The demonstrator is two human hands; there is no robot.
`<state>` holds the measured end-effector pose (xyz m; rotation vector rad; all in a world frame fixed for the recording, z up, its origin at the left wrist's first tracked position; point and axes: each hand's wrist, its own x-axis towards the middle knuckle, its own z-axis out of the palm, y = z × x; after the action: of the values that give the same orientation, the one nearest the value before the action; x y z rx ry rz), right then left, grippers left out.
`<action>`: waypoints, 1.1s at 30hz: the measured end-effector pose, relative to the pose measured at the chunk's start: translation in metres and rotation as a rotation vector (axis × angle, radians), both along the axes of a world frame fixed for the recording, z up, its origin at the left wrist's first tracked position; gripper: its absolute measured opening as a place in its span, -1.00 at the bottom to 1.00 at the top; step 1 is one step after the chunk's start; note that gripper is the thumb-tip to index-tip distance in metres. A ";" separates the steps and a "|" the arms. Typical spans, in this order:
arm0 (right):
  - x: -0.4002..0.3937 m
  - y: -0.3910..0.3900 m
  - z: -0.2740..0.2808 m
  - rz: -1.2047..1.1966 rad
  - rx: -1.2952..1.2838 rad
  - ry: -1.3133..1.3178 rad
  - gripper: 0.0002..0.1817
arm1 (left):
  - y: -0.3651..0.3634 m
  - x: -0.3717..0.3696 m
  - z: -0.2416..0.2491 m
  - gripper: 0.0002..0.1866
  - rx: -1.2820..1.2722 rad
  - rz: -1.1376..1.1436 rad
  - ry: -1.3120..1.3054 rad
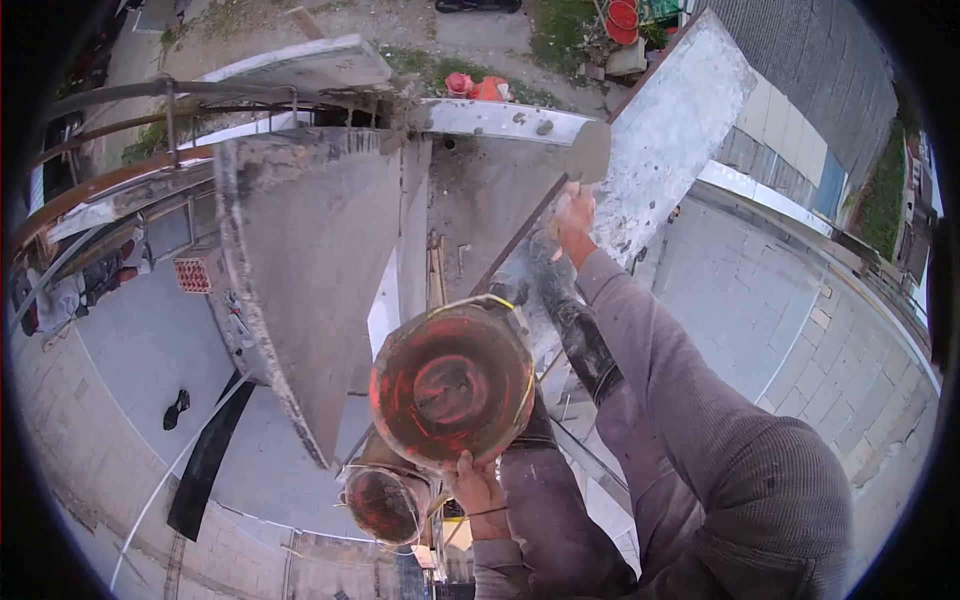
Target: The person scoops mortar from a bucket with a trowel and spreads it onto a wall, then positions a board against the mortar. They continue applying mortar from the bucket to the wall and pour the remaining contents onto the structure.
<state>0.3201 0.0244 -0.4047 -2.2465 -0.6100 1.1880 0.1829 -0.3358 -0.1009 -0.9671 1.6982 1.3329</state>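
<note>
My right hand, raised near the top of a white plank, is closed on a trowel. The trowel's flat grey blade points away from me; its handle is hidden in my fist. Low in the middle, my left hand grips the near rim of a large bucket. That bucket's mouth faces me, and its red inner wall is smeared with dark grey residue. A yellow handle hangs along its right side. Behind my left hand is a smaller-looking second bucket, similarly stained inside.
A large grey slab stands left of the bucket. A white ledge crosses beyond it, with rusty railing at left. My legs are above a drop to a lower floor. Red bags lie on the ground beyond.
</note>
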 end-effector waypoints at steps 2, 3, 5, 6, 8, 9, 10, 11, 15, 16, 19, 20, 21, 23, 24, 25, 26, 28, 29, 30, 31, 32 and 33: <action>0.001 0.009 -0.005 0.300 0.005 -0.374 -0.67 | 0.011 0.008 -0.010 -0.60 -0.018 0.022 0.012; 0.000 0.016 -0.027 0.214 -0.104 -0.327 -0.72 | 0.020 0.009 -0.013 -0.61 0.005 0.016 0.014; 0.000 0.019 -0.056 0.364 -0.062 -0.491 -0.73 | 0.035 0.004 -0.023 -0.62 0.029 0.004 0.024; -0.005 0.020 -0.063 0.523 -0.016 -0.654 -0.74 | 0.041 0.000 -0.029 -0.63 0.048 -0.003 -0.008; -0.018 0.005 -0.079 0.551 0.156 -0.550 -0.74 | 0.046 -0.010 -0.043 -0.63 0.052 -0.007 -0.028; -0.026 -0.003 -0.080 0.578 0.323 -0.456 -0.73 | 0.046 -0.015 -0.048 -0.64 0.048 -0.005 -0.050; -0.041 -0.008 -0.080 0.581 0.312 -0.448 -0.73 | 0.045 -0.020 -0.050 -0.65 0.043 -0.006 -0.073; -0.064 -0.007 -0.081 0.594 0.233 -0.408 -0.72 | 0.045 -0.023 -0.050 -0.65 0.036 -0.005 -0.068; -0.128 0.004 -0.067 0.948 0.131 -0.255 -0.71 | 0.043 -0.024 -0.048 -0.69 0.030 -0.064 -0.023; -0.141 0.008 -0.063 0.974 0.127 -0.196 -0.70 | 0.044 -0.024 -0.051 -0.70 0.015 -0.077 0.001; -0.145 0.012 -0.046 0.913 0.142 -0.143 -0.67 | 0.032 -0.023 -0.059 -0.69 -0.044 -0.105 0.002; -0.141 0.009 -0.041 0.816 0.148 -0.142 -0.65 | 0.028 -0.022 -0.063 -0.69 -0.028 -0.103 0.005; -0.133 0.006 -0.039 0.817 0.162 -0.146 -0.65 | 0.023 -0.021 -0.067 -0.68 -0.045 -0.131 -0.003; -0.109 -0.003 -0.039 0.928 0.164 -0.257 -0.60 | 0.025 -0.020 -0.067 -0.67 -0.056 -0.153 -0.010; -0.097 -0.004 -0.044 0.932 0.176 -0.261 -0.60 | 0.030 -0.019 -0.069 -0.67 -0.046 -0.133 -0.001; -0.083 -0.008 -0.050 0.988 0.191 -0.249 -0.60 | 0.032 -0.018 -0.068 -0.67 -0.044 -0.112 0.007; -0.071 -0.009 -0.053 1.042 0.202 -0.236 -0.59 | 0.033 -0.017 -0.066 -0.67 -0.045 -0.107 0.006; -0.058 0.007 -0.036 1.056 0.145 -0.239 -0.62 | 0.035 -0.020 -0.063 -0.58 -0.061 -0.196 -0.028; -0.056 0.017 -0.028 1.068 0.089 -0.247 -0.64 | 0.033 -0.020 -0.065 -0.58 -0.063 -0.192 -0.026; -0.055 0.027 -0.032 1.072 0.092 -0.243 -0.64 | 0.029 -0.021 -0.069 -0.59 -0.046 -0.194 -0.027; -0.058 0.041 -0.038 1.080 0.110 -0.200 -0.66 | 0.027 -0.021 -0.071 -0.60 -0.033 -0.193 -0.027; -0.061 0.053 -0.044 1.087 0.124 -0.157 -0.67 | 0.026 -0.021 -0.074 -0.60 -0.039 -0.187 -0.023; -0.067 0.064 -0.050 1.093 0.124 -0.146 -0.67 | 0.027 -0.022 -0.075 -0.63 -0.060 -0.173 -0.025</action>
<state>0.2532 0.0882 -0.4544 -1.8638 -2.0571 1.3511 0.1608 -0.3089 -0.1762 -0.8458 1.7683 1.1591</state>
